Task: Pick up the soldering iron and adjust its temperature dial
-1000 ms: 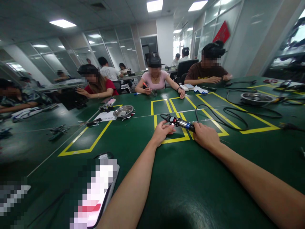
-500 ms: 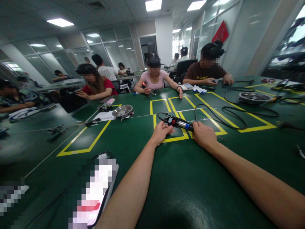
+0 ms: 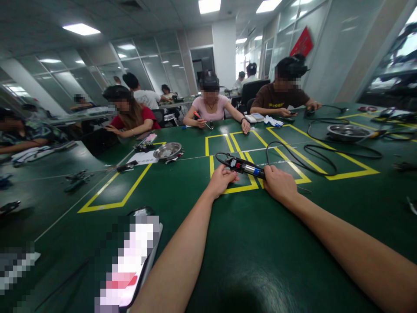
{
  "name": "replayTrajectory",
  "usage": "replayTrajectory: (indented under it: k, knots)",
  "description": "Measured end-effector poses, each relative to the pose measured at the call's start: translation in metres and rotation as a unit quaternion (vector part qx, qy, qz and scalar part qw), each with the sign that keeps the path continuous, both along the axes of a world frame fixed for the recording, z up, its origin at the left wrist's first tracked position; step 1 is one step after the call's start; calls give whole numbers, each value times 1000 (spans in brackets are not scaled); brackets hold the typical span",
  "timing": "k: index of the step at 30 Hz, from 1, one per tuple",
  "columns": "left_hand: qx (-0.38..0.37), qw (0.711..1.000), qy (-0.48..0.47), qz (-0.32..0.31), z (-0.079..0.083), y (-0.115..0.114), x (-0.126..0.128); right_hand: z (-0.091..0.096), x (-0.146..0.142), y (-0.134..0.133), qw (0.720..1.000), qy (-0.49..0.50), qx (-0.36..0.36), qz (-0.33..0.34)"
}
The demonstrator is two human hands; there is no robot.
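Both hands hold a slim black handheld electric device (image 3: 250, 168) just above the table. Its casing looks opened, showing a silver cylinder with a blue band and a small red part. My left hand (image 3: 222, 180) pinches its left end, where a thin black wire loops out. Around the right end my right hand (image 3: 279, 182) is closed, its fingers partly hidden behind the device. A black power cord (image 3: 286, 147) runs from near the right hand across the table. Yellow tape outlines (image 3: 239, 190) lie on the table under the hands.
On the green table (image 3: 247, 243), a phone (image 3: 137, 256) lies at front left. Metal bowls stand at left (image 3: 167, 150) and right (image 3: 348, 132). White gloves (image 3: 273, 121) lie across the table. Several people sit opposite, one person (image 3: 210, 106) holding a red-handled tool.
My hands and the device have hardly moved. Across the table, the person in pink has drawn the fingers of one hand in, and the person in brown has shifted a hand.
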State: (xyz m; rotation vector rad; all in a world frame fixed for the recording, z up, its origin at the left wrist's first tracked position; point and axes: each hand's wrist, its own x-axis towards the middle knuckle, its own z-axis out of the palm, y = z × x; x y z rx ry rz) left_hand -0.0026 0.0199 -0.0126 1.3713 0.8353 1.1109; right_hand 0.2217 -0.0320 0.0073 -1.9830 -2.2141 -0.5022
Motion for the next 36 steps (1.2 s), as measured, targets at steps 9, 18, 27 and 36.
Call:
replayTrajectory:
  k: [9,18,27,36]
  knots:
    - [16,1000,16,-10,-2,3,-2,1,1,0,1000,4,-11,0]
    - [9,1000,2,-10,-3,2,-1,1,0,1,1000,9,-18,-6]
    - [8,999,-35,-30,-6,4,-2,0,0,1,1000,17,-17,-5]
    - [-9,997,-50,-51,-7,5,-5,2,0,0,1000,17,-24,-6]
